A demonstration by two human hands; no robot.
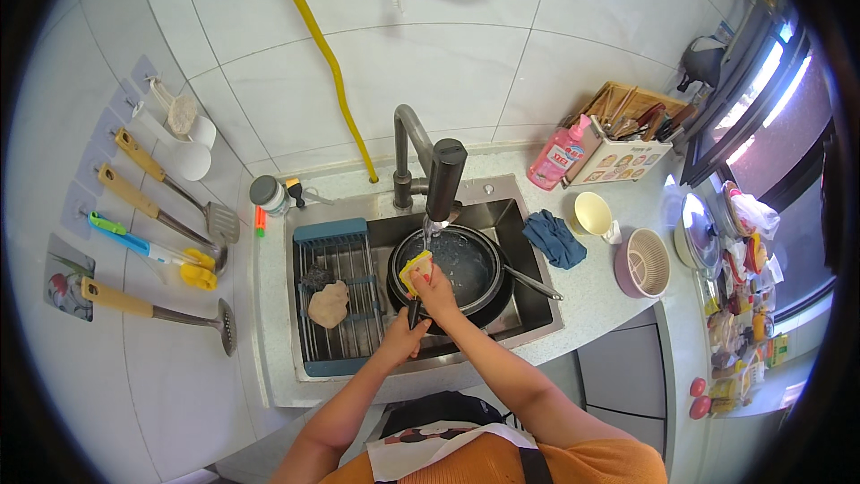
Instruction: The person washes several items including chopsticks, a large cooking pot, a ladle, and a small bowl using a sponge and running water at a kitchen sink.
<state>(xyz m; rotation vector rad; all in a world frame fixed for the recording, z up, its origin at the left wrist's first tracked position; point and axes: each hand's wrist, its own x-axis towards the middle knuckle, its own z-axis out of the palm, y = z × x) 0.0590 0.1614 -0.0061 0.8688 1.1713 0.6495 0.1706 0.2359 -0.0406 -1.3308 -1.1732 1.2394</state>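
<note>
My left hand [402,338] grips a black handle [414,312] at the near side of the sink; whatever joins its far end is hidden by the sponge and my fingers. In my right hand [435,291] is a yellow sponge [415,271], held right at the handle's far end, over the rim of a dark round pan [507,302]. Cloudy water [463,265] fills the vessel inside it. A thin stream falls into it from the black head of the faucet [446,178]. A metal utensil handle [537,284] sticks out over the right rim.
A blue-ended drain rack [330,368] spans the sink's left side, holding a beige cloth [329,306] and a dark scouring pad [319,277]. To the right are a blue rag [555,239], yellow cup [592,214], pink soap bottle [556,158] and strainer basket [643,263]. Utensils hang left.
</note>
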